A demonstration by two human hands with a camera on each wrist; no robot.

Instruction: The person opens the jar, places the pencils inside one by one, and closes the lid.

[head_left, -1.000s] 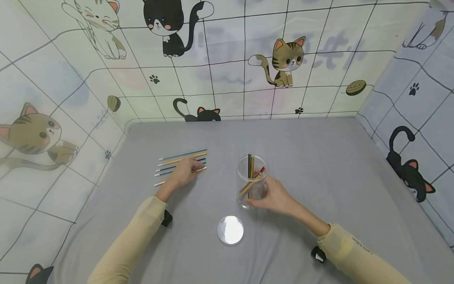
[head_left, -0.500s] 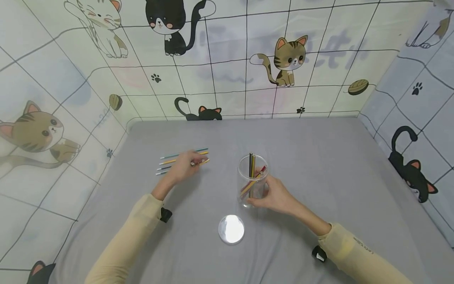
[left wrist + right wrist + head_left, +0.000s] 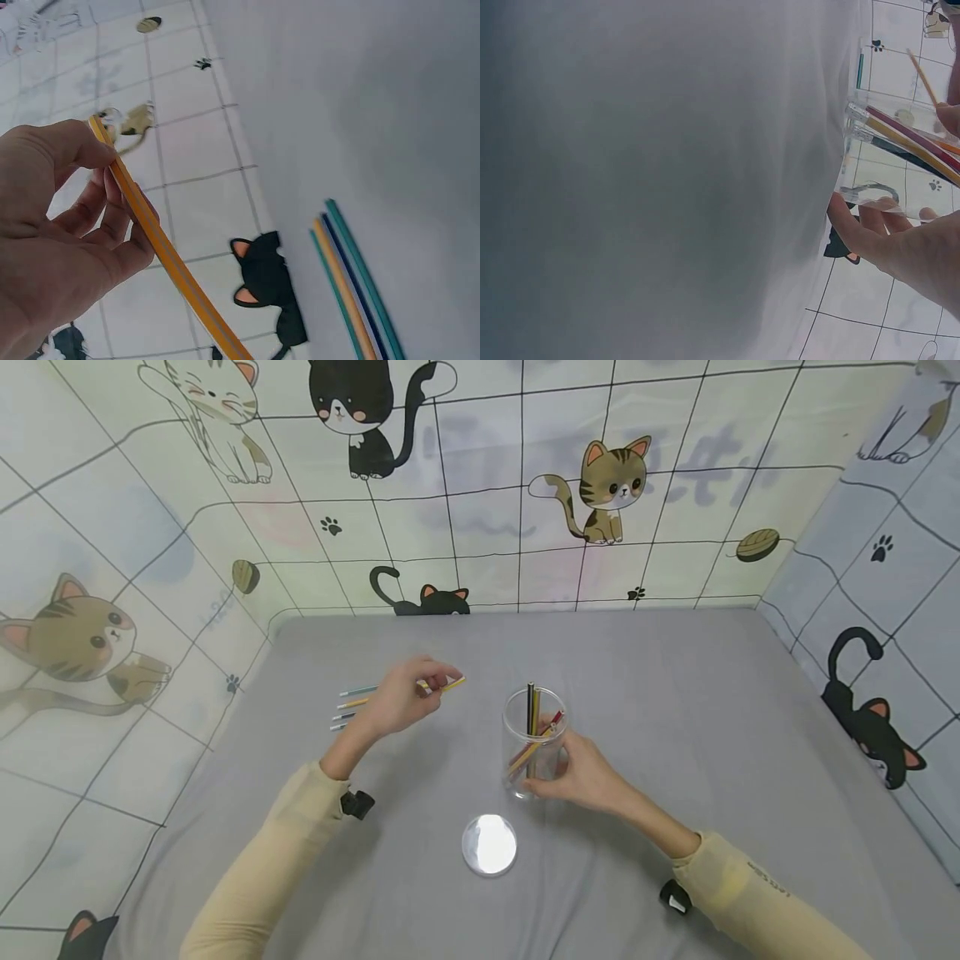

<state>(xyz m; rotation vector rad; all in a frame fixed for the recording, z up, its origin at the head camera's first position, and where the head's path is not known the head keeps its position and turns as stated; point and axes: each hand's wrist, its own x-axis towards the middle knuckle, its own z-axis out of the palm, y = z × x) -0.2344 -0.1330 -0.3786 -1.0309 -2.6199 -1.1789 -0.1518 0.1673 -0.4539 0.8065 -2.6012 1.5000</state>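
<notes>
My left hand [image 3: 401, 700] is raised over the left side of the table, pinching a yellow-orange pencil [image 3: 174, 259] between thumb and fingers. In the left wrist view the pencil slants down from the thumb tip. Below lie several pencils [image 3: 351, 289], teal, dark blue and yellow, side by side on the cloth, partly hidden by the hand in the head view. Right of centre, my right hand [image 3: 583, 777] grips the lower side of a clear jar [image 3: 511, 735] standing upright. Inside it lean several pencils [image 3: 907, 139], among them red, yellow and black ones.
A round, shiny lid [image 3: 489, 845] lies in front of the jar. Grey cloth [image 3: 660, 693] covers the table. Cat-print sheets [image 3: 480, 502] rise at the back and both sides.
My left hand has picked up the nearest pencil of the row, lifted it and moved it up and to the right. The right hand and jar have stayed in place.
</notes>
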